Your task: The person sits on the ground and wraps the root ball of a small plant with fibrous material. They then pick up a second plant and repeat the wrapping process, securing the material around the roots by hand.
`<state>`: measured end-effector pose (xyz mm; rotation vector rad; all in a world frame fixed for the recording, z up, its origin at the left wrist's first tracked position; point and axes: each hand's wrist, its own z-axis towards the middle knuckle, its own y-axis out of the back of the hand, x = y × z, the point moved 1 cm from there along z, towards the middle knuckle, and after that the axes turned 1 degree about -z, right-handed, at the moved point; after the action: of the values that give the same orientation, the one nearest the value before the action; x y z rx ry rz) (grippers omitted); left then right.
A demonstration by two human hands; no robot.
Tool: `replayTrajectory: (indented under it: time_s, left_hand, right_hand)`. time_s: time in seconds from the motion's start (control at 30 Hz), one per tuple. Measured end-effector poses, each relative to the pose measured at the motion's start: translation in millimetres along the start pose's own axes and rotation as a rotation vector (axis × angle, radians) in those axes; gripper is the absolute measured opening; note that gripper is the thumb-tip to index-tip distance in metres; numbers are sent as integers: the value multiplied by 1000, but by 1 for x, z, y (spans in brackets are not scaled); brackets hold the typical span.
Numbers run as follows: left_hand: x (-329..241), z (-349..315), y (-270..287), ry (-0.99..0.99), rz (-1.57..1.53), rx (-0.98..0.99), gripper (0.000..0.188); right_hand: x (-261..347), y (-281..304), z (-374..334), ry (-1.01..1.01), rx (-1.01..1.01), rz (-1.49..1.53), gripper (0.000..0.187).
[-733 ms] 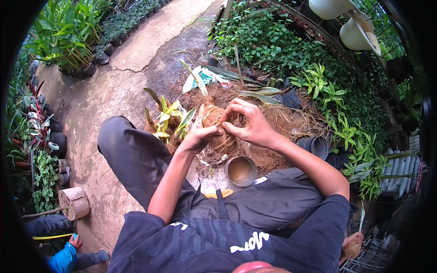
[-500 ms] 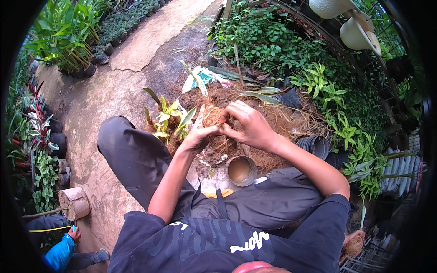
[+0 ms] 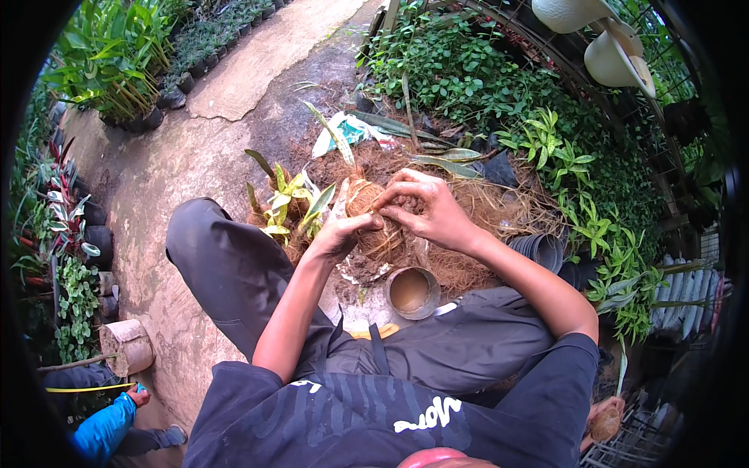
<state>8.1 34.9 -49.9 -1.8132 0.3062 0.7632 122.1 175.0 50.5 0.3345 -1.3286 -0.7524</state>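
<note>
Holding the brown fibre ball [image 3: 361, 198], the left hand [image 3: 337, 231] keeps its thumb and fingers around the near and left side of it. The right hand [image 3: 424, 206] is bent at the ball's right side, with thumb and fingertips close together; whether they pinch a strand, I cannot tell. The ball is in front of the person, above loose fibre [image 3: 460, 269], and a long mottled leaf [image 3: 334, 136] stands at its far end. Nearer the lap is a round container [image 3: 431, 306] with brownish liquid [image 3: 409, 292].

Navy tee [image 3: 335, 437], short slvs [image 3: 558, 366], wht lettering [image 3: 441, 413], dk gry pants [image 3: 226, 281]
</note>
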Motion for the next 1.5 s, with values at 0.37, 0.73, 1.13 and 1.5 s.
replayTrajectory:
  time_s: [0.37,0.73,1.13,1.5]
  left_hand:
    - [4,3,1,-14,47,6,70]
    - [11,11,10,-24,208,-31,81]
    - [0,7,-8,-121,213,-43,65]
    - [5,6,-3,-84,244,-27,67]
  right_hand:
    - [-7,-2,-1,60,71,-160,13]
    - [-10,-9,-3,-49,86,-14,11]
    - [0,5,-1,59,19,-164,12]
    - [1,2,-2,47,36,-175,10]
